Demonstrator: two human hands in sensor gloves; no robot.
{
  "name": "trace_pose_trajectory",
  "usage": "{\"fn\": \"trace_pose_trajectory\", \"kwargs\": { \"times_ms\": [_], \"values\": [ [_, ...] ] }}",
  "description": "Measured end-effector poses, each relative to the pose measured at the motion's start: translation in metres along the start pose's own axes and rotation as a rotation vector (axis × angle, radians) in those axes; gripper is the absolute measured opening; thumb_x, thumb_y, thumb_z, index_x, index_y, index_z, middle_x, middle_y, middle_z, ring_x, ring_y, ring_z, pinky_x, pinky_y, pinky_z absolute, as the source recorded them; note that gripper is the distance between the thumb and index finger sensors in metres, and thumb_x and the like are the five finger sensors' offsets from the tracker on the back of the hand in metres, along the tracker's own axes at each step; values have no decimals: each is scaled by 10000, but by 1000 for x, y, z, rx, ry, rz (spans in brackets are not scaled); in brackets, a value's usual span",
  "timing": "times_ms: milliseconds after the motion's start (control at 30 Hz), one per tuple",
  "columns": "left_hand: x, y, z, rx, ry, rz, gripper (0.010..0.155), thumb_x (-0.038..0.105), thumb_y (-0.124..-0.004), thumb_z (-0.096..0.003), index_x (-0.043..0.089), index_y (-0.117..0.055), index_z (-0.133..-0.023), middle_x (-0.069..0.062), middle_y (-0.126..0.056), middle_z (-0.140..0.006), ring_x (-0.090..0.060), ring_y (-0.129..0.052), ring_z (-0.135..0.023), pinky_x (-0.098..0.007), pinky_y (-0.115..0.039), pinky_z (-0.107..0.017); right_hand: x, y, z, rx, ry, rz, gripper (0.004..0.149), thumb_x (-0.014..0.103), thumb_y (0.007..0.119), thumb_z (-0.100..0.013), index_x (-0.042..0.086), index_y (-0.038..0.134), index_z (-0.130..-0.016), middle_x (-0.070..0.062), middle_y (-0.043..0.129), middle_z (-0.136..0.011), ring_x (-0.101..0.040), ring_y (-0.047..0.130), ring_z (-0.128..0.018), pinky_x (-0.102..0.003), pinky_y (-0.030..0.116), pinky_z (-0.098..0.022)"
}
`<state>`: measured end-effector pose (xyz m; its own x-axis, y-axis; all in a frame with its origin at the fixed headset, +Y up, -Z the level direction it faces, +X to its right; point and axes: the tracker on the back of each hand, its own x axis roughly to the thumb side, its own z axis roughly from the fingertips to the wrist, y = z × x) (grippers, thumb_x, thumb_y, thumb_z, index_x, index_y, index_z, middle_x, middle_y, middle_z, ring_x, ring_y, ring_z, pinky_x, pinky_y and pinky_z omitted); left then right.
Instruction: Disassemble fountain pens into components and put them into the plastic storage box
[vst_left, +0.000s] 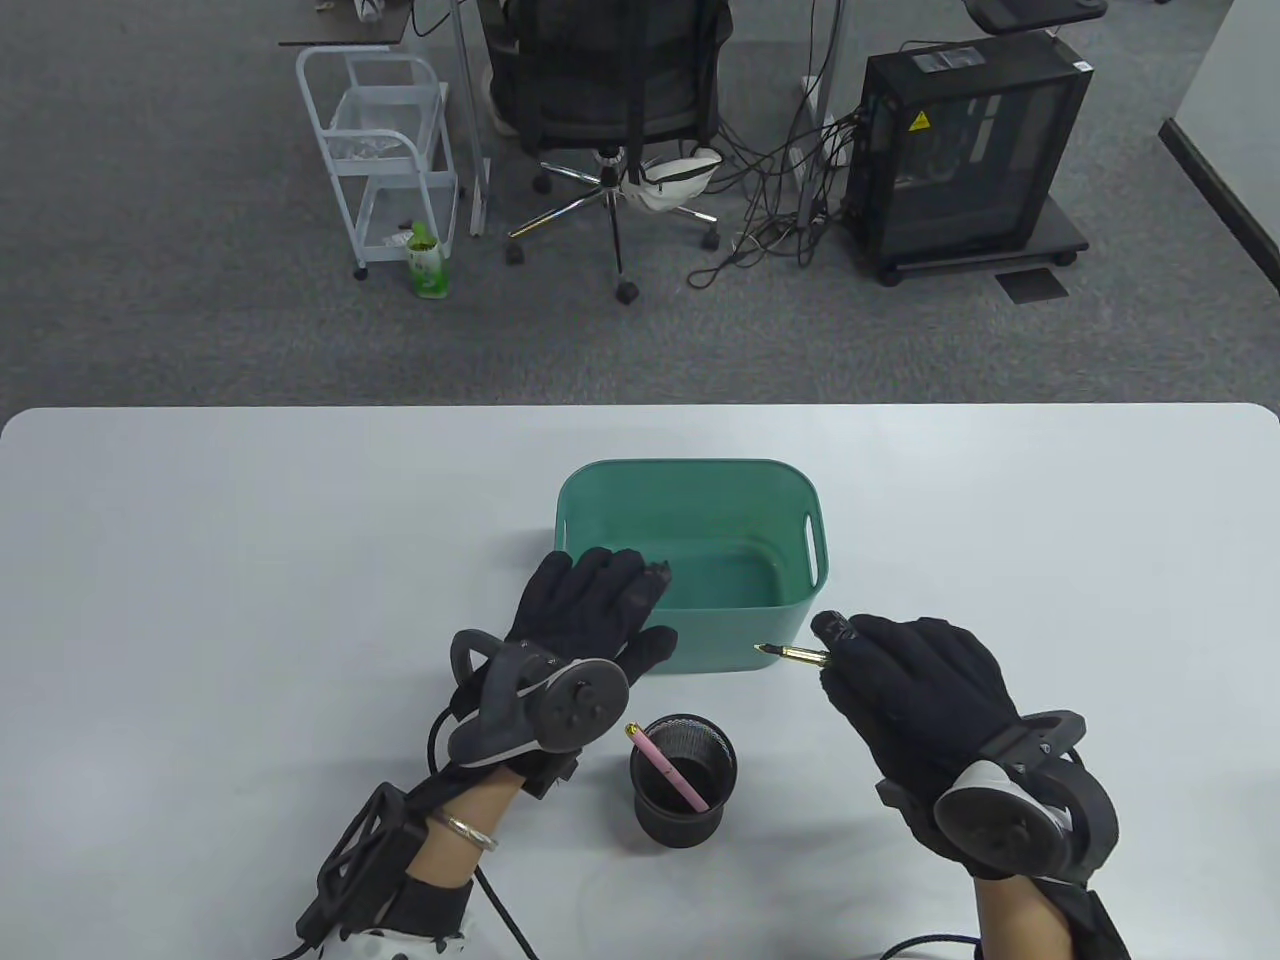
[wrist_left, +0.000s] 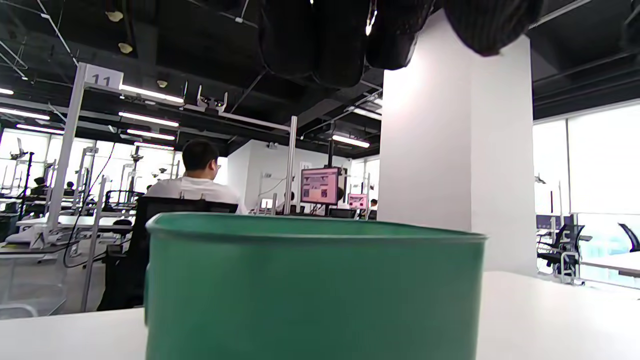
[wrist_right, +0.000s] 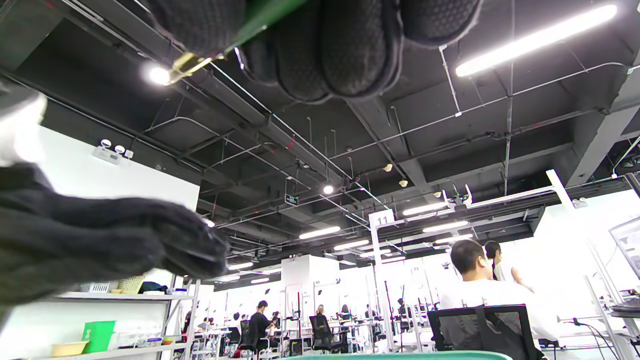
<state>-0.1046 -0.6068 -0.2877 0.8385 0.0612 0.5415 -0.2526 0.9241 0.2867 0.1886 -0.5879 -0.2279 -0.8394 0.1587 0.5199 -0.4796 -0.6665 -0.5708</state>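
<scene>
From my remote seat the box (vst_left: 690, 480) looks like smooth teal plastic with a slight sheen on the walls. Both gloves are matt black knit cloth, a bit fuzzy on the left hand (vst_left: 590, 610) and right hand (vst_left: 915, 685). The pen section (vst_left: 795, 655) I'm pinching is shiny gold-toned metal. The pen cup (vst_left: 683, 780) is black wire mesh, matt, with a glossy pink pen (vst_left: 667, 765) inside. The counter (vst_left: 250, 560) is plain white, smooth and matt.
</scene>
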Motion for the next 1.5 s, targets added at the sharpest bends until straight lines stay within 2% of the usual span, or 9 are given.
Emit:
{"fn": "trace_pose_trajectory", "kwargs": {
  "times_ms": [233,533,733,1100,1500],
  "values": [
    [12,14,30,130,-36,64,633,560,-641,-653,194,-678,-1167,-93,-764,-1196,-343,-706,-1107,-565,-466,-873,5,7,0,31,-15,11,451,475,722,-562,303,834,-963,54,876,-876,-138,884,-742,-432,670,-696],
    [23,26,51,206,-92,28,632,566,-643,-651,198,-681,-1164,-90,-761,-1197,-339,-705,-1109,-568,-466,-874,16,19,0,82,-57,30,452,474,724,-561,303,833,-964,53,875,-879,-137,884,-745,-431,669,-697],
    [32,27,58,258,-157,-2,623,564,-655,-648,198,-694,-1151,-84,-787,-1172,-334,-732,-1085,-573,-487,-864,30,28,2,116,-110,26,453,475,723,-560,304,831,-965,53,874,-881,-138,883,-747,-432,668,-698],
    [47,18,60,333,-228,-78,514,533,-708,-637,201,-796,-1020,-45,-907,-1008,-285,-861,-927,-531,-593,-808,47,32,6,134,-177,14,453,477,723,-559,304,834,-962,52,874,-882,-136,884,-748,-432,668,-698],
    [50,13,60,319,-244,-90,432,490,-720,-644,202,-860,-933,-33,-961,-914,-271,-908,-840,-513,-635,-773,52,35,7,157,-195,14,455,485,723,-557,308,833,-962,52,875,-885,-138,886,-751,-434,669,-697]
  ]
}}
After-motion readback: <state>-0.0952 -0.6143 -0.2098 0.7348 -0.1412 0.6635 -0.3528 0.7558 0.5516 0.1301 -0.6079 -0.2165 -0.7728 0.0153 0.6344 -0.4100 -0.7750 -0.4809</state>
